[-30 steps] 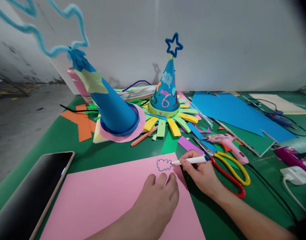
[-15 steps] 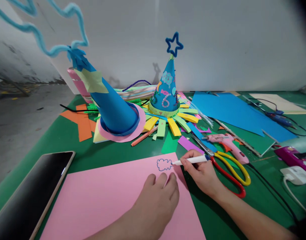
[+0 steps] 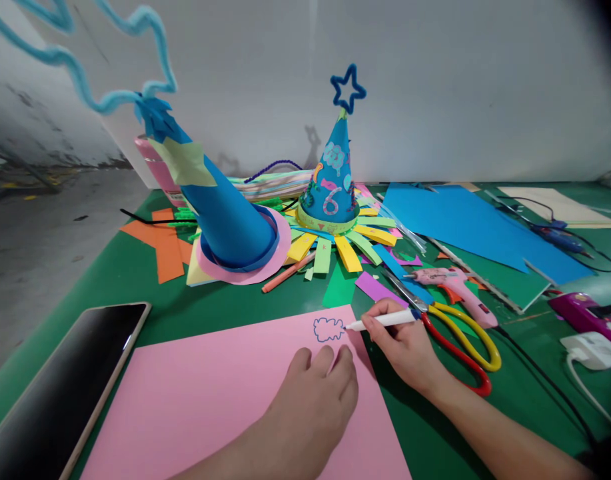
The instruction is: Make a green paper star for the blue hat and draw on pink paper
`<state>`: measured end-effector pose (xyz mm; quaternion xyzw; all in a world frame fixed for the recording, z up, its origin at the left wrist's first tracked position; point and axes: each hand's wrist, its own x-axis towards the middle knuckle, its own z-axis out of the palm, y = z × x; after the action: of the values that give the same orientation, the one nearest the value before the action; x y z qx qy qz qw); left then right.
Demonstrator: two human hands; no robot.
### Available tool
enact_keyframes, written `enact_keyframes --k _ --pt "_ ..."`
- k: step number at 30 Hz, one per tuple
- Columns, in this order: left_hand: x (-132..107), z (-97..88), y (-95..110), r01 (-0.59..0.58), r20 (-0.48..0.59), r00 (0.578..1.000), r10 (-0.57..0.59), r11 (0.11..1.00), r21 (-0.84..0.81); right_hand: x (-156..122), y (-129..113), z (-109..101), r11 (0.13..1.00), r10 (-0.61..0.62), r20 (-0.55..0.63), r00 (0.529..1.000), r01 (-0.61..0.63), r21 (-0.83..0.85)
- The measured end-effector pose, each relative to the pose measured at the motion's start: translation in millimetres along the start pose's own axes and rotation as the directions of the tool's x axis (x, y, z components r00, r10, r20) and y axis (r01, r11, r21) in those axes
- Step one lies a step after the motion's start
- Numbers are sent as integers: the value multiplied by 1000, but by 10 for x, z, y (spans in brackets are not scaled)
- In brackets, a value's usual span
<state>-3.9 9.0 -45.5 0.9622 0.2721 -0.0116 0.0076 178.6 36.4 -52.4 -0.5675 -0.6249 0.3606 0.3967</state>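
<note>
A pink sheet of paper (image 3: 210, 393) lies on the green table in front of me. My left hand (image 3: 312, 407) rests flat on it with fingers stretched out, just below a small blue cloud-shaped outline (image 3: 328, 329) drawn near the sheet's far right corner. My right hand (image 3: 405, 347) pinches a white marker (image 3: 382, 321) whose tip touches the right side of the outline.
A tablet (image 3: 60, 393) lies at the left. Two blue cone hats (image 3: 220, 207) (image 3: 332, 187) stand behind amid coloured paper strips. Scissors (image 3: 455, 340), a pink glue gun (image 3: 455, 283), blue paper (image 3: 475, 227) and cables sit to the right.
The marker tip and my right hand have shifted very slightly at the right edge of the outline. My left hand has not moved.
</note>
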Motion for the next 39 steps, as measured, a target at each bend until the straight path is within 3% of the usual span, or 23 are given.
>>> enact_keyframes --k 39 --pt "-6 -1 7 -1 -2 1000 1 1000 9 0 -8 4 999 -1 23 1000 0 41"
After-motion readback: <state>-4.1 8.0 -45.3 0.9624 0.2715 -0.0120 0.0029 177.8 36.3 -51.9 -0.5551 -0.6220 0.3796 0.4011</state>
